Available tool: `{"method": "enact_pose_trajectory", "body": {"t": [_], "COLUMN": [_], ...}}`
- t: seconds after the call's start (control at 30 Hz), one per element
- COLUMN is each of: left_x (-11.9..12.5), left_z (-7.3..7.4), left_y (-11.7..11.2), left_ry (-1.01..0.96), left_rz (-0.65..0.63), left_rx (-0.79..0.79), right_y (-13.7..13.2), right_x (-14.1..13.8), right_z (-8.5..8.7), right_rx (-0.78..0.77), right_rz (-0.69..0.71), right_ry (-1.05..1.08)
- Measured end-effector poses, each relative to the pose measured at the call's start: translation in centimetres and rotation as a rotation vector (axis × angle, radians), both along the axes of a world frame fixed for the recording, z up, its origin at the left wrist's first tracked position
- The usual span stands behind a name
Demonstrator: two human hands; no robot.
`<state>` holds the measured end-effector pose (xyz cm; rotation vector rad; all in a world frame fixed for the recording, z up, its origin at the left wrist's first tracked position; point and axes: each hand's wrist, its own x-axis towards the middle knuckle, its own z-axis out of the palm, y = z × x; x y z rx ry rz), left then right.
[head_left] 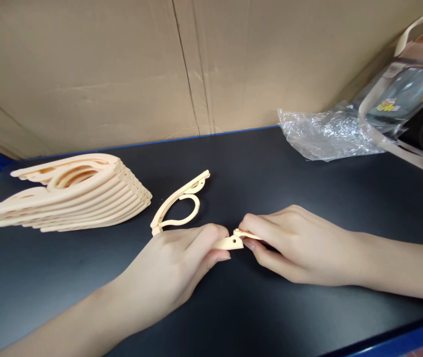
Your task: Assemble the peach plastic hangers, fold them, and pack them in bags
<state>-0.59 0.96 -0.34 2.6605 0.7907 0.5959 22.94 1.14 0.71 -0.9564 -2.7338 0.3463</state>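
One small coloured sticker [388, 105] shows on the clear bottle [404, 87] at the far right; any lettering on it is too blurred to read. The dark surface [267, 173] ends at a blue rim [393, 342] at the lower right and meets a cardboard sheet [122, 74] behind. A narrow band of surface separates the stack of cream hangers [103, 203] on the left from a hooked cream piece [176, 197]; a wider stretch lies between the right hand [300, 245] and the crinkled plastic bag [323, 134]. The left hand [181, 263] has its grip closed on a cream arm [229, 243], whose holed end points right. The right grip is narrow, thumb and fingers pinching a small cream piece [249, 234] at that end. The hooked piece runs behind the left hand, which hides whether it joins the arm.
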Motion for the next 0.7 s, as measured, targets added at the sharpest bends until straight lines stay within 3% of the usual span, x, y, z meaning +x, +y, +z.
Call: {"method": "enact_pose_trajectory", "body": {"t": [0.2, 0.7], "left_x": [0.04, 0.02], "left_z": [0.05, -0.46], "left_y": [-0.07, -0.25], "left_ry": [0.019, 0.061], "left_rz": [0.015, 0.004], "left_rx": [0.027, 0.105], "right_y": [-0.41, -0.74], "right_x": [-0.24, -0.03], "right_z": [-0.05, -0.47], "right_rx": [0.115, 0.603], "right_rz": [0.002, 0.123], "right_ry": [-0.083, -0.237]}}
